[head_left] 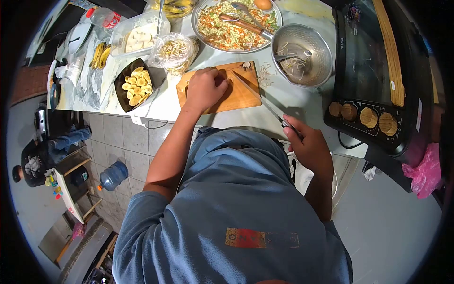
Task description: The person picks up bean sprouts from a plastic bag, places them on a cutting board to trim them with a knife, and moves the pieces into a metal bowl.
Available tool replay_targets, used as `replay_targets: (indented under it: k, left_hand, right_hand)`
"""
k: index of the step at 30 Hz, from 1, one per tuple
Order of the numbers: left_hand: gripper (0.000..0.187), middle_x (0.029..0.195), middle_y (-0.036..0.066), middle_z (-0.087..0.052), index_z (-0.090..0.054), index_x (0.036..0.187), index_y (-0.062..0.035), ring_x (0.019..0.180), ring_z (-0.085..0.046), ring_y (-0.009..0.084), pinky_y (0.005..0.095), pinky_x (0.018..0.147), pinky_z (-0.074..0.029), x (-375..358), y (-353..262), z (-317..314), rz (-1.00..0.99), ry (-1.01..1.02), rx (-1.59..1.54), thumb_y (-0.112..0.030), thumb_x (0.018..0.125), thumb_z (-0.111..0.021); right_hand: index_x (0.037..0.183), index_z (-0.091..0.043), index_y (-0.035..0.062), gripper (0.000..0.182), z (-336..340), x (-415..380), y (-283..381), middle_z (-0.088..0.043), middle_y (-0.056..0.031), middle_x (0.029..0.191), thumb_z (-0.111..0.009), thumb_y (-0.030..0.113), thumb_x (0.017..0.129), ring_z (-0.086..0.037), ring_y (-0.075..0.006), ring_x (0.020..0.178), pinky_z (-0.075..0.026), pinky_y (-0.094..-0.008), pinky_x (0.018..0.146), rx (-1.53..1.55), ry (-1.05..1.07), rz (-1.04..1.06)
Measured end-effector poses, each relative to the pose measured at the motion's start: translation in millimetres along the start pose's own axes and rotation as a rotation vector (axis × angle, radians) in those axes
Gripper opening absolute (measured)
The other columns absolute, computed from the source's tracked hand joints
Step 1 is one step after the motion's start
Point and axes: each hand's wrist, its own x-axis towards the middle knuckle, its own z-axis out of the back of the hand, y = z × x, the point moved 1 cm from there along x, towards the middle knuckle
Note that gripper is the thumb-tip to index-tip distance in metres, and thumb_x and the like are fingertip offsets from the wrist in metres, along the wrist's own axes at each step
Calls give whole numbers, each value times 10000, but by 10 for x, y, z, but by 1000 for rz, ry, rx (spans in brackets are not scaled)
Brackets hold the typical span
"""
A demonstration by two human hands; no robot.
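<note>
My right hand [309,144] grips a knife [265,102] by its dark handle, the blade pointing up and left over the edge of a wooden cutting board [243,98]. My left hand [206,90] rests on the board with its fingers curled, and what lies under them is hidden. Small pale and brown scraps lie at the board's top right corner. Beyond the left hand stands an open plastic bag of bean sprouts [174,51]. A dented metal bowl [321,52] with some sprouts and a metal utensil sits at the right of the board.
A round tray [201,37] holds chopped vegetables, an egg and a wooden-handled utensil. At left are a black box [124,100] of banana slices, a plastic tub [118,48] and bananas [99,56]. A black oven [364,80] flanks the right; a water jug [113,176] lies on the floor.
</note>
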Motion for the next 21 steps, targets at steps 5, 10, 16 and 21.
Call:
replay_targets:
  k: [5,10,16,21]
  left_hand:
    - [201,879,151,-712,-743,856,-50,895,-664,353,459,846,-528,-4,10,-24,-32,11,28,-250,828,-737]
    - [128,875,130,-700,-748,866,-64,883,-653,344,454,833,-524,40,57,-4,-153,-23,30,-186,841,-720]
    - [100,855,110,-683,-741,859,-69,882,-650,326,437,831,-525,142,113,101,-339,-8,74,-164,837,-721]
    - [123,899,125,-683,-731,925,-58,914,-649,335,430,843,-534,192,161,172,-352,43,76,-145,839,-749]
  right_hand:
    - [1341,-663,150,401,-10,-12,-54,-719,-137,729,-646,320,978,-723,-204,645,-544,-329,688,-10,-18,15]
    - [1316,-686,164,395,37,-28,-102,-704,-118,686,-659,350,969,-706,-196,628,-523,-333,672,-56,-57,-10]
    - [1309,-691,163,398,123,-82,-28,-731,-148,754,-668,354,961,-710,-233,637,-527,-342,691,-109,-39,-15]
    - [1300,-696,161,394,130,-88,30,-743,-171,813,-673,350,956,-727,-272,677,-539,-359,717,-134,-39,-3]
